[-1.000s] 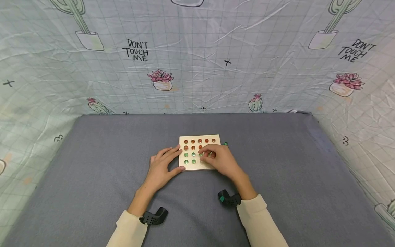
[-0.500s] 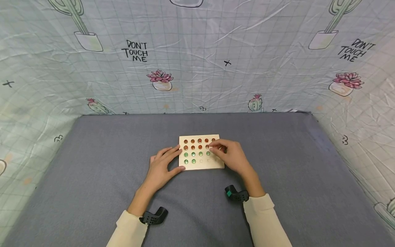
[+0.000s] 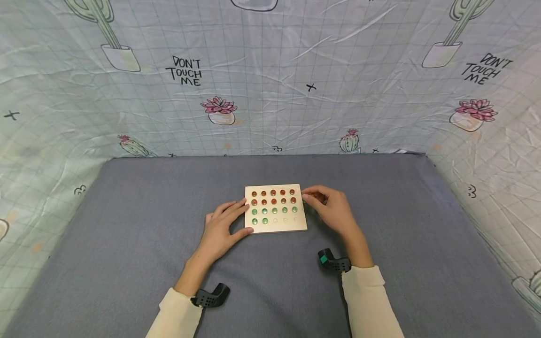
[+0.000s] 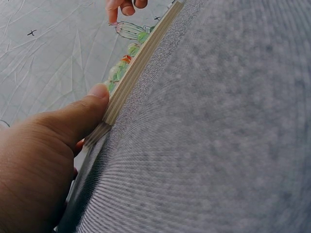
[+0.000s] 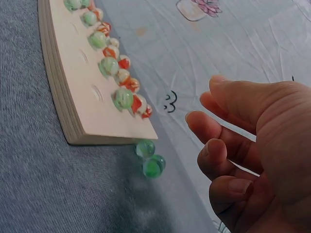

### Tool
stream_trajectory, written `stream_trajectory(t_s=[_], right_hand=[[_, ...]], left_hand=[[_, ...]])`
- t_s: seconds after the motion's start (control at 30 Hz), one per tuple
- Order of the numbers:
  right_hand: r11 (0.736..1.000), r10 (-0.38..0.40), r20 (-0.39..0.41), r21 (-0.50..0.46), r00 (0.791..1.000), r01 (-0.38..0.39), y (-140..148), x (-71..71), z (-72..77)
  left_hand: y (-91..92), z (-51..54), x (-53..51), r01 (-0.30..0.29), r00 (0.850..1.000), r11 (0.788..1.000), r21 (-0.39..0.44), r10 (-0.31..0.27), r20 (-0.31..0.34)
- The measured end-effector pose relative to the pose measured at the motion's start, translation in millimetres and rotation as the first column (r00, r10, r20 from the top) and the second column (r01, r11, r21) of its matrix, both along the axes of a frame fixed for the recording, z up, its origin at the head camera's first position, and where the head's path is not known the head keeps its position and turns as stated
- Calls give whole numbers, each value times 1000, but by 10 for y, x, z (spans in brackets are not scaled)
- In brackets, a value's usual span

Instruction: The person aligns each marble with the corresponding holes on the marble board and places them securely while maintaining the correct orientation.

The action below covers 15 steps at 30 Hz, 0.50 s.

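My right hand (image 3: 331, 206), empty, thumb and forefinger slightly parted, hangs near loose green marbles (image 5: 154, 166) beside the board's (image 3: 274, 228) right edge: presumably light, hard, slippery, best pinched mid-sphere; my left hand (image 3: 220, 234) touches the board.

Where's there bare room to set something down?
Bare gray cloth lies between the board and the printed backdrop, between the wrist cameras, and outside both arms. On the board, three near-row hollows sit unfilled. Crowded: the left hand touches the board's left edge; two green marbles and the right hand are by its right edge.
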State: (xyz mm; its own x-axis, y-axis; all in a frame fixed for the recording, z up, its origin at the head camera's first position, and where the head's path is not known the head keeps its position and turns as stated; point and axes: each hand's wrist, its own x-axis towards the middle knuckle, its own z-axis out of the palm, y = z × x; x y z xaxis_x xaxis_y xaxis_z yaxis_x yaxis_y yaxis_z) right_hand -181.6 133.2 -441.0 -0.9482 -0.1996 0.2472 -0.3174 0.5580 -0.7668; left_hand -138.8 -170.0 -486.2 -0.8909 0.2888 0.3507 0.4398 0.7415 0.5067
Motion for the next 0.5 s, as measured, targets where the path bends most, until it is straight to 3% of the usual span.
stream_trajectory(t_s=[0.5], right_hand=[[997, -75, -13, 3, 997, 76, 175, -53, -102]], left_hand=[[-5, 0, 1, 9, 1000, 1000, 4, -9, -6]])
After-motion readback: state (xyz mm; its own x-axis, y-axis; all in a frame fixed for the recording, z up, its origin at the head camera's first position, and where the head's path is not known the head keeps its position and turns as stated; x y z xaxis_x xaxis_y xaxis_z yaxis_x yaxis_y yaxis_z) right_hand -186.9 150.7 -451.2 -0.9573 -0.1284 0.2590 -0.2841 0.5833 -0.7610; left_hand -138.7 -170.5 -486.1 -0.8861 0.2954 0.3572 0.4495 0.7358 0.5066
